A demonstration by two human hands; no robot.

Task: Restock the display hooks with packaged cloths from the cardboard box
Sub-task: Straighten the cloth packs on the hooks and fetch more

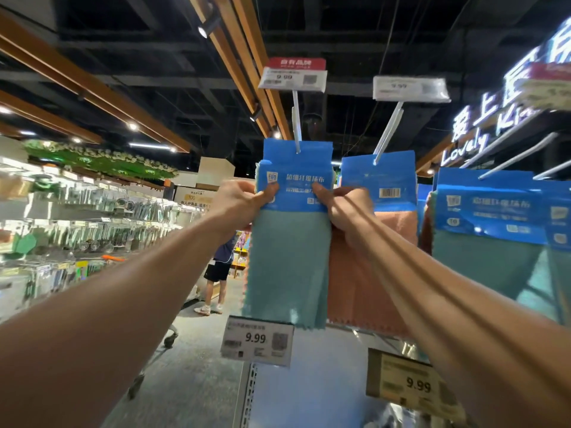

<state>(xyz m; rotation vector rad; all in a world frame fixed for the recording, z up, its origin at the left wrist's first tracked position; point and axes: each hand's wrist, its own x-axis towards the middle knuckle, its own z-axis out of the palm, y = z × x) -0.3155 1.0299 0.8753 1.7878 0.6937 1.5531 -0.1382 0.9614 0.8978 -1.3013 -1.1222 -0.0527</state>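
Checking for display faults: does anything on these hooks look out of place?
Yes: the pink cloth pack on the second hook hangs barcode side out, while the teal pack held by the left hand and right hand faces front.

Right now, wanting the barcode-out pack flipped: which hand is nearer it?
Right. The right hand grips the teal pack beside the barcode pack; the left hand grips the teal pack's far edge.
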